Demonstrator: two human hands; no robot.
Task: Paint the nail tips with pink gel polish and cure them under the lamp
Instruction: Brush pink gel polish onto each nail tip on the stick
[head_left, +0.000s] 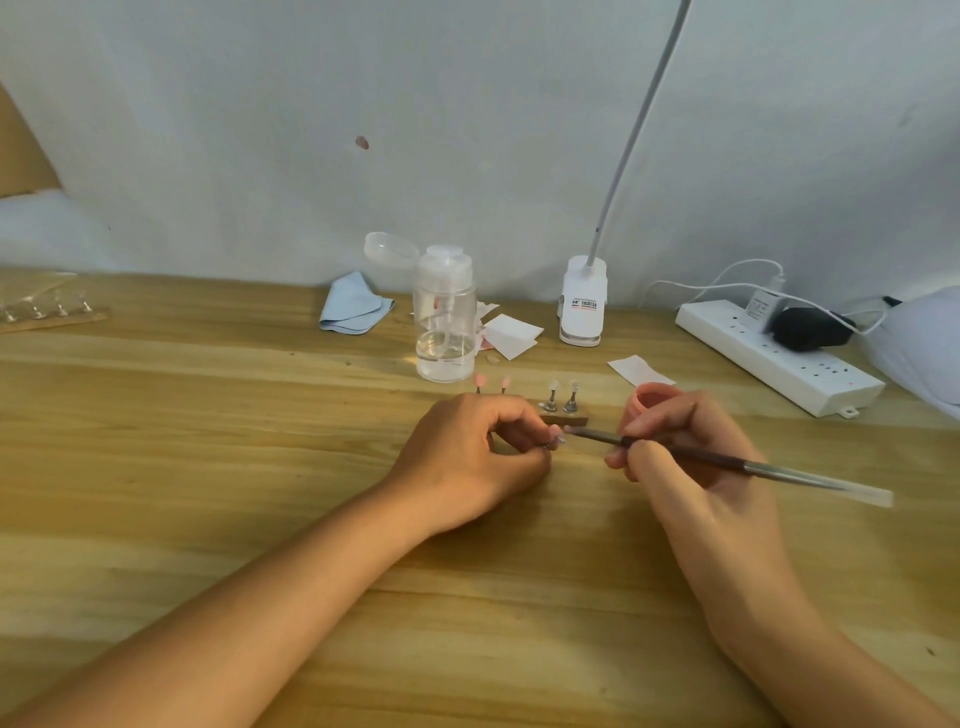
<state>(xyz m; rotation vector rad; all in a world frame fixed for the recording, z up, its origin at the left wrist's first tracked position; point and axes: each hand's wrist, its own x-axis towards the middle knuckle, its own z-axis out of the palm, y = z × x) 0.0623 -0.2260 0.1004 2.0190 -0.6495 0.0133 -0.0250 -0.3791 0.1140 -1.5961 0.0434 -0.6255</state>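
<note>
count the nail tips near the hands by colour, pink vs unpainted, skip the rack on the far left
pink tips: 2
unpainted tips: 2
tip pinched in the left hand, colour unclear: 1
total: 5

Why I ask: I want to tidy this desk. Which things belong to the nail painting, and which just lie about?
In the job: brush in the right hand; nail tip in the left hand; pink polish pot; tips on the wooden stand; clip lamp.
Lying about: blue cloth; clear pump bottle; paper slips; spare tip rack.
</note>
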